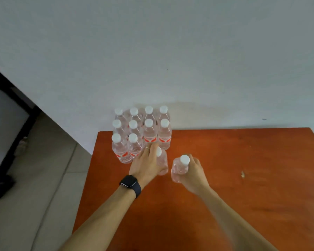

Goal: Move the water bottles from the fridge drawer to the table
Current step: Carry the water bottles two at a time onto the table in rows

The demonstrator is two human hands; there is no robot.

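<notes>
**Ten parked, two in your hands**

You've got ten standing bottles point(149, 134) upright at the far left corner of the table point(243, 178). They're packed tight in rows: four at the back, four in the middle, two in front.

Your left hand point(147, 165) is wrapped round the left-hand bottle point(162, 163), right at the open slot beside that front pair (can't tell if its base is on the wood yet). Your right hand point(192, 171) grips the right-hand bottle point(179, 168) round the body, cap up. It's just beside the other one and a bit nearer you.

My read: set these two down and the front row fills out, twelve in all. The fridge drawer isn't in shot, so there's no telling whether more are waiting in there. I'd mind your left knuckles near the front pair, since those probably tip easily.
</notes>
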